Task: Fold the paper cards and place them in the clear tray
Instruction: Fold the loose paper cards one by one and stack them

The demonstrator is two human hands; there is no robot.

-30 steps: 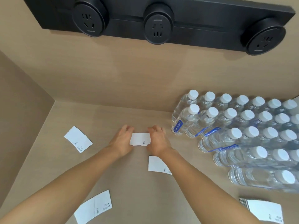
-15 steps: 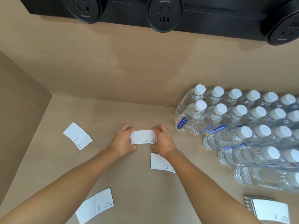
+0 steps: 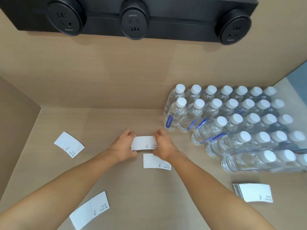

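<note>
Nearest to me, at the bottom left of the head view, I see an unfolded card (image 3: 90, 209) lying flat on the worktop (image 3: 136, 196) with a crease down its middle. Off to my right, near the edge, sits a stack of cards (image 3: 254, 192), fanned slightly at its left side. My two bare forearms run up from the lower corners and converge in the middle of the worktop.

Just short of the hands lies a flat card (image 3: 155, 161), its right end tucked under my right wrist. Beyond it, the held card (image 3: 143, 143) sits between the hands: my left hand (image 3: 123, 146) pinches its left end and my right hand (image 3: 163, 145) pinches its right end, fingers curled over the top edge, thumbs below. The card bows a little, printed marks at its lower right. I think it is raised just off the surface, though from this angle I cannot be sure.

Well to the left, apart from everything, another single card (image 3: 69, 144) lies at a slant. To the right of the hands stands a block of water bottles (image 3: 232, 127) with white caps, packed in rows against the back wall. Farthest off, a black socket strip (image 3: 132, 17) with three round outlets is mounted on that wall.
</note>
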